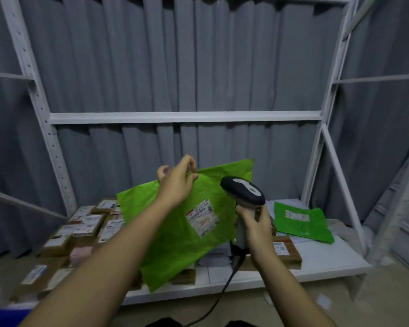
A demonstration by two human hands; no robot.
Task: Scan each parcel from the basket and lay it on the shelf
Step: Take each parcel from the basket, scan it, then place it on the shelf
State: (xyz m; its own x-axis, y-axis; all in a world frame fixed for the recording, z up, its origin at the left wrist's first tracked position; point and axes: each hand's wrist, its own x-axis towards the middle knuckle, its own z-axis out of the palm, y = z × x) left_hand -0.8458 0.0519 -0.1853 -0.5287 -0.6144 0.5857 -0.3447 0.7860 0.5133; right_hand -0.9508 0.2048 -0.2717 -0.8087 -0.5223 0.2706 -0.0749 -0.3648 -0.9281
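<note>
Green plastic mailer (187, 230), label print unreadable, hangs above the shelf (316, 258), pinched at its top edge by the left hand (177, 182). The right hand (257, 227) grips the barcode scanner (242, 192); cardboard parcels (85, 227) lie below.

One head view only, worn by the person, wide-angle, facing forward and slightly down at the shelf (328, 258) and the curtain (175, 67) behind it. It sits close: both forearms run up from the bottom edge into mid-frame. Straight rack posts bow outward near the frame's sides, and the edges are blurred.
</note>
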